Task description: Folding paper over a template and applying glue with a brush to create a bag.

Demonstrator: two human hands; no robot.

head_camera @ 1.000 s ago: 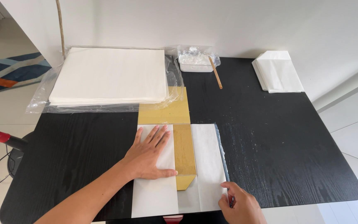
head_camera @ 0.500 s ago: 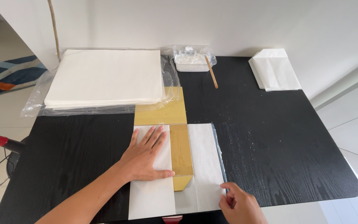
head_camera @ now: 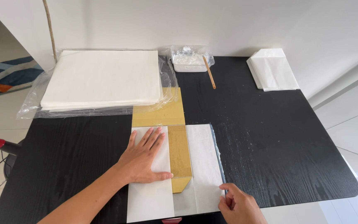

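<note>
At the far left of the black tabletop (head_camera: 83, 166) sits a thick stack of white sheets (head_camera: 102, 76) on clear plastic wrap; it touches nothing I am working on. Nearer me, my left hand (head_camera: 143, 159) lies flat, fingers spread, pressing the left flap of the white paper (head_camera: 152, 199); that flap is folded in and reaches the gold template (head_camera: 179, 151), which stands bare as a strip down the middle and sticks out beyond the paper's top edge. Right of the strip the other flap (head_camera: 204, 166) lies flat too, yet the two flaps do not meet, so I judge the side folds partly done and the closing and the bottom end left. My right hand (head_camera: 237, 205) sits at the lower right corner of the paper, thumb and fingers pinching its edge beside a thin straight rule or strip; I cannot tell which. Far back stand a small tub (head_camera: 189, 60) with a wooden stick (head_camera: 209, 72); at far right, a pile of folded white bags (head_camera: 272, 69).
</note>
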